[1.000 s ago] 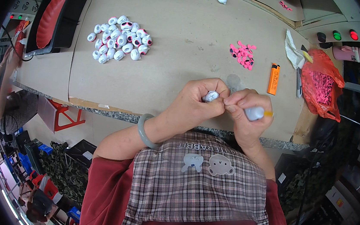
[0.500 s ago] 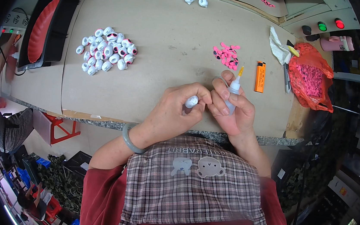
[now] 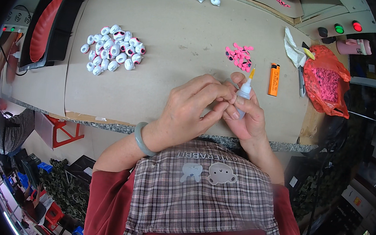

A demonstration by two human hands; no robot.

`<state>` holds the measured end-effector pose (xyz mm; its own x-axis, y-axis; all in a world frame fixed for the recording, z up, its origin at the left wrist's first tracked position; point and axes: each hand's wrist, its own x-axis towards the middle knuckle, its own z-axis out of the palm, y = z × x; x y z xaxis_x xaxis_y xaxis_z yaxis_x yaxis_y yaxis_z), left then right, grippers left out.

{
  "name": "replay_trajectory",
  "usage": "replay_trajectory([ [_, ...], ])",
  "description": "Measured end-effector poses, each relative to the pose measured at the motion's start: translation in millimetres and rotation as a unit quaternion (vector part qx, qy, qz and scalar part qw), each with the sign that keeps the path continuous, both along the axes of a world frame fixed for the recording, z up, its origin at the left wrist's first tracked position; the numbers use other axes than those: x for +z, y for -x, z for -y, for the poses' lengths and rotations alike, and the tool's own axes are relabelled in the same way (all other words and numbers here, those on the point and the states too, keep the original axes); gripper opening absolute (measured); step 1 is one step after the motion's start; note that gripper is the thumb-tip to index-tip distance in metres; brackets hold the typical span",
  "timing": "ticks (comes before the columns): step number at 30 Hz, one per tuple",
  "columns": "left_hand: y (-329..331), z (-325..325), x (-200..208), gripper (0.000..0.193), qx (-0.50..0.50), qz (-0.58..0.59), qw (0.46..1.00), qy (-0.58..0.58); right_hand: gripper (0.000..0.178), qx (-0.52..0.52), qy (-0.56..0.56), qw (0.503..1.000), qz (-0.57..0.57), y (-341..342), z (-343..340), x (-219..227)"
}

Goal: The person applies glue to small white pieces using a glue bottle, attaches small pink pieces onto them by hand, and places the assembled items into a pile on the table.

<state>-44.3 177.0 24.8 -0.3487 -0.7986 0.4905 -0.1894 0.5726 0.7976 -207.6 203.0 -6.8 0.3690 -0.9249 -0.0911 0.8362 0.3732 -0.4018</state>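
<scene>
My right hand [image 3: 251,123] is wrapped round a small translucent squeeze bottle [image 3: 244,92] with a yellow needle tip pointing up. Its thumb and fingertips meet those of my left hand [image 3: 189,106], which is closed in a pinch beside the bottle. Whatever lies between the left fingertips is hidden by the fingers. Beyond the bottle lies a cluster of small pink pieces [image 3: 239,55], some with dark spots. A pile of small white rounded pieces [image 3: 113,50], several with pink and black parts, sits to the left on the table.
An orange lighter [image 3: 274,79] lies right of the pink pieces. Farther right are a white tissue [image 3: 295,51] and a red plastic bag [image 3: 342,89] of pink bits. More white pieces [image 3: 215,1] lie at the back. A black tray [image 3: 64,19] stands at the left.
My left hand has moved right and turned, so its fingertips now meet the right hand's fingers. The white piece visible in it before is out of sight. The bottle stays in my right hand.
</scene>
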Motion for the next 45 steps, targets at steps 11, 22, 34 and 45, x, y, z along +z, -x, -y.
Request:
replay_trajectory([
  [11,-2.0,0.6,-7.5,0.020,-0.015,-0.004,1.000,0.010,0.026,-0.008,-0.002,0.996,-0.088,-0.9,-1.0,1.9],
  [22,-1.9,-2.3,-12.1,0.020,-0.004,-0.026,1.000,-0.011,0.026,-0.031,-0.006,0.997,-0.070,-10.2,-1.8,2.5],
  [34,-1.3,-4.0,-1.5,0.020,0.015,-0.010,1.000,0.003,0.030,-0.001,0.028,0.997,-0.076,-5.3,-1.6,-9.2],
  [45,-5.4,-2.6,-8.7,0.020,0.002,0.042,0.998,0.040,0.034,-0.016,0.057,0.989,-0.135,-1.7,0.6,-5.8],
])
